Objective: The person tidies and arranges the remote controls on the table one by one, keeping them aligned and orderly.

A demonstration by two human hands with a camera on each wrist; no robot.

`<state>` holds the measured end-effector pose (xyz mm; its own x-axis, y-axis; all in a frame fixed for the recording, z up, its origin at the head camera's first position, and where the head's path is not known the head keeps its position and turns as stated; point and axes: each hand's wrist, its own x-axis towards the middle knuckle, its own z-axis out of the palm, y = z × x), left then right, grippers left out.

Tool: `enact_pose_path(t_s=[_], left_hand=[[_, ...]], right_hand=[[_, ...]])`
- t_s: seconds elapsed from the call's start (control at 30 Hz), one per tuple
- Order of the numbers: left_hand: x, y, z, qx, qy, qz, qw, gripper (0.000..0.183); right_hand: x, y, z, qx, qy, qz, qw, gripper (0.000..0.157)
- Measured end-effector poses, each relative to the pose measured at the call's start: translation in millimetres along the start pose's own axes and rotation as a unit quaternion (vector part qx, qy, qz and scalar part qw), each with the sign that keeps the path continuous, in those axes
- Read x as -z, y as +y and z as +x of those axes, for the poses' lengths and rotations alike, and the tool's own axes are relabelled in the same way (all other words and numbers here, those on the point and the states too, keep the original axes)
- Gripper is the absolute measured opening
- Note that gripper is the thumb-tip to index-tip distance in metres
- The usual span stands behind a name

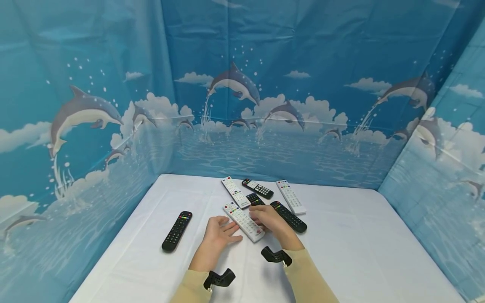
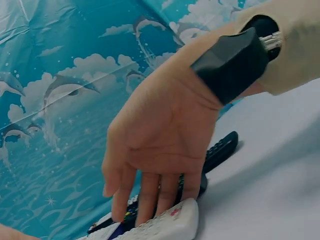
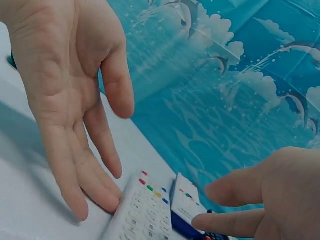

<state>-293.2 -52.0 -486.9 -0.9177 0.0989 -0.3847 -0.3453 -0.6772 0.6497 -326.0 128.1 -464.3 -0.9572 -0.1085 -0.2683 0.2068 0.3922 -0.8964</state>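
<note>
A white remote control (image 1: 244, 223) with colored buttons lies slanted on the table between the two hands. My left hand (image 1: 216, 240) is to its left, palm turned inward and fingers extended. In the right wrist view, that left hand (image 3: 80, 110) has a fingertip right at the white remote's (image 3: 142, 212) edge. Across from it, my right hand (image 1: 270, 219) reaches down on the remote's right side. The left wrist view shows this right hand (image 2: 160, 135) with loosely straight fingers behind the white remote (image 2: 175, 222), thumb apart. A black remote (image 1: 255, 199) is partly hidden beyond the right hand.
Farther back lie another white remote (image 1: 235, 192), a black remote with white keys (image 1: 257, 188) and a white remote (image 1: 291, 197). A black remote (image 1: 289, 216) is right of my right hand; another black remote (image 1: 177, 231) lies alone at left. Dolphin-print curtains (image 1: 265, 160) border the white table (image 1: 360, 244).
</note>
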Motion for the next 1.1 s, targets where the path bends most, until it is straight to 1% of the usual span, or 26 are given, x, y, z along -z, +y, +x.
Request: enact_pose_path(t_s=[0.1,0.23,0.3,0.43,0.53,0.77,0.93,1.1], left_hand=[[-4.3,-8.0,-1.9,-0.028,0.027,0.036,0.9986,0.055],[-6.9,-16.8,-2.7,-0.064,0.064,0.102,0.9906,0.048],[-6.2,-19.0,-1.9,-0.077,0.07,0.13,0.9859,0.046],[-2.8,-20.1,-0.8,-0.1,0.067,0.172,0.9777,0.047],[-0.3,-19.9,0.5,-0.109,0.072,0.177,0.9755,0.044],[5.1,-19.8,2.2,-0.119,0.066,0.172,0.9757,0.041],[7.5,-19.0,-0.2,-0.117,0.053,0.19,0.9735,0.043],[8.2,-14.7,-1.3,-0.128,0.045,0.215,0.9672,0.045]], right_hand=[[-0.9,5.0,1.8,0.003,-0.013,0.008,1.0,0.042],[-3.1,14.1,4.8,0.008,-0.018,0.013,1.0,0.036],[-3.7,16.9,6.1,0.006,-0.009,0.018,1.0,0.033],[-5.1,19.2,7.4,0.002,0.001,0.032,0.999,0.027],[-6.5,19.8,7.7,-0.003,-0.003,0.042,0.999,0.025],[-10.7,23.6,7.1,0.001,-0.012,0.059,0.998,0.024],[-13.5,25.0,5.8,0.003,-0.013,0.092,0.996,0.026],[-14.0,23.0,4.2,0.016,-0.018,0.114,0.993,0.03]])
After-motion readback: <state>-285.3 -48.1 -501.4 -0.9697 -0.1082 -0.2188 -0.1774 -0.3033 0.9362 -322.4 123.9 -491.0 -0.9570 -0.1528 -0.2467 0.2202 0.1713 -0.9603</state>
